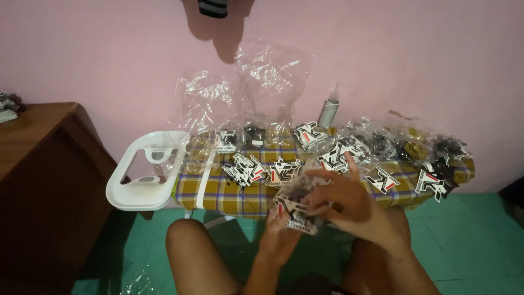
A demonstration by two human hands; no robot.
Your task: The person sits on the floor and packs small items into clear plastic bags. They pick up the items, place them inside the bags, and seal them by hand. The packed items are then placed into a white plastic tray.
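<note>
My left hand [278, 232] and my right hand [344, 199] both grip one small clear plastic packet [299, 207] with a black, white and red printed card inside. I hold it just in front of the near edge of a low ironing board [218, 191] covered in yellow plaid cloth. My right hand's fingers curl over the packet's top, and the left hand supports it from below. Several similar packets [248, 169] lie scattered over the board, from its middle to its right end [436, 180].
A white plastic iron rest [123, 191] sticks out at the board's left end. Empty clear bags [262, 82] lean on the pink wall, beside a grey tube [329, 112]. A dark wooden cabinet [43, 164] stands at left. My bare knees [191, 240] are above a green floor.
</note>
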